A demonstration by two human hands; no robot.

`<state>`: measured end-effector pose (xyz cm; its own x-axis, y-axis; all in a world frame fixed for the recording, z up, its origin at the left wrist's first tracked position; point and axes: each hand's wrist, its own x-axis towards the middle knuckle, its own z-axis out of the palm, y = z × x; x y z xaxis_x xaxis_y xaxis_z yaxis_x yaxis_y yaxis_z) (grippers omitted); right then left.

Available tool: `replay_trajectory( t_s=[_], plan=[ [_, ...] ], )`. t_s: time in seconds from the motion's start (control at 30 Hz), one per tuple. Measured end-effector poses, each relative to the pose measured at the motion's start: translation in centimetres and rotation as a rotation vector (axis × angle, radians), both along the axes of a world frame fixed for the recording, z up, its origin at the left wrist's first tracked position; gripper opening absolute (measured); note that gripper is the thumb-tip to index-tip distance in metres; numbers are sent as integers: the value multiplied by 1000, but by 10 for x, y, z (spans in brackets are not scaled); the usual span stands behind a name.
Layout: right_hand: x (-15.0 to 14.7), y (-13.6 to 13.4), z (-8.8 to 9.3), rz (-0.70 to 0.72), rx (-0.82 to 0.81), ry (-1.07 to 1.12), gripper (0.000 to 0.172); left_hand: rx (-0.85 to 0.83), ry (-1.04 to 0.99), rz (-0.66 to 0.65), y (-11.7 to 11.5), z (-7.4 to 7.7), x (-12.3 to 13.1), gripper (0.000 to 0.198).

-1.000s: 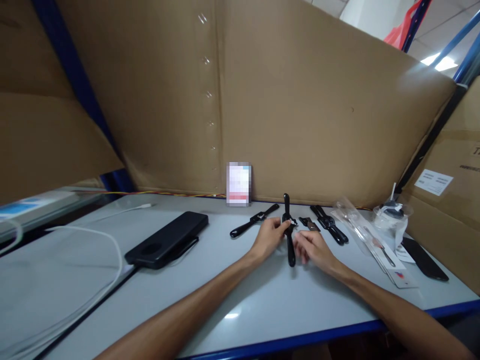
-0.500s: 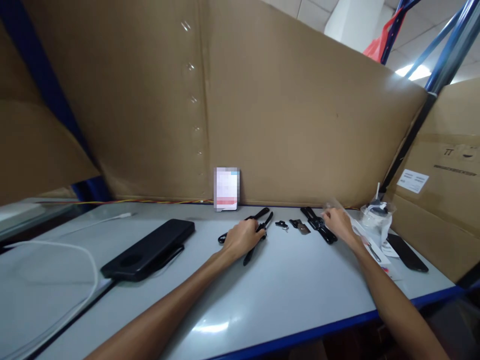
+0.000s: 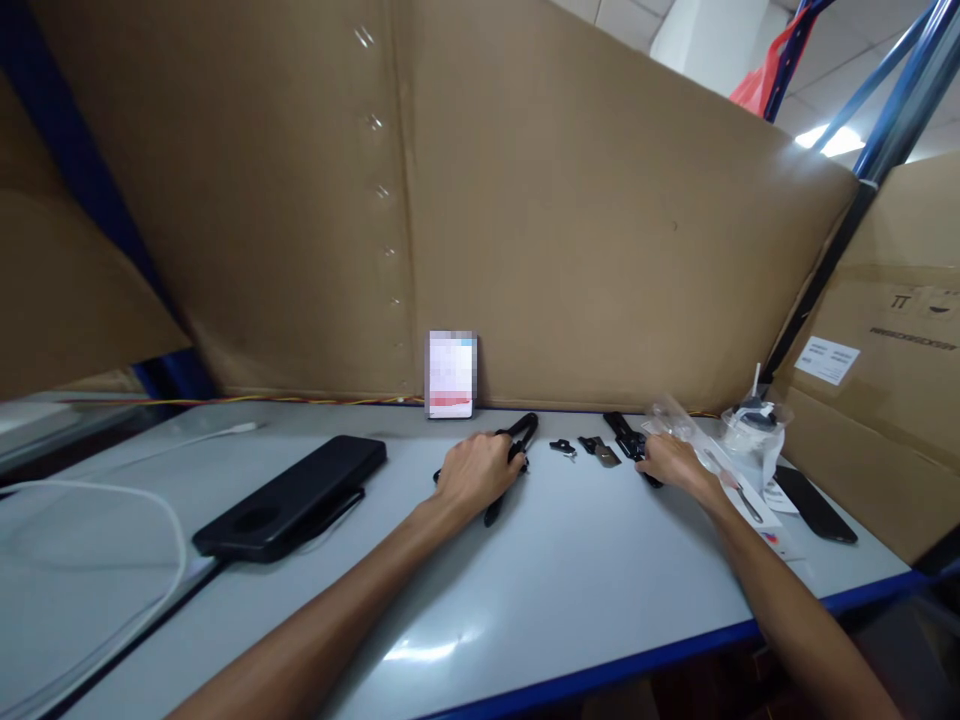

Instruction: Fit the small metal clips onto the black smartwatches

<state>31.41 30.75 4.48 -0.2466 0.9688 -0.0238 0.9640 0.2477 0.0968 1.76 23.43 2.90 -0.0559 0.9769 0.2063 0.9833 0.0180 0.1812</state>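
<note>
My left hand lies over a black tool with long crossing arms, its fingers wrapped round the middle. Over at the right, my right hand has its fingers closed on a black strap-like object, covering its lower part. Between the hands, two small dark pieces lie on the table: a little one and a larger one with a brownish flat end. Clear plastic packaging lies just behind my right hand.
At the left are a black power bank and a white cable. A lit phone leans against the cardboard. On the right are a white packet, a wrapped roll and a dark phone.
My right hand has moved slightly left and down, from the clear plastic onto the black strap-like object. My left hand has drawn the arms of the black tool together.
</note>
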Motion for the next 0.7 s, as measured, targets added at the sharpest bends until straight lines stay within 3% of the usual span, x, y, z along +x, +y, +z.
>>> replay_trajectory(
  t_s=[0.3,0.7],
  plan=[
    [0,6,-4,-47,-31,151,18,207,7,-15,-5,13,4,32],
    [-1,32,-26,-73,46,454,22,293,9,-166,-3,3,9,28]
  ],
)
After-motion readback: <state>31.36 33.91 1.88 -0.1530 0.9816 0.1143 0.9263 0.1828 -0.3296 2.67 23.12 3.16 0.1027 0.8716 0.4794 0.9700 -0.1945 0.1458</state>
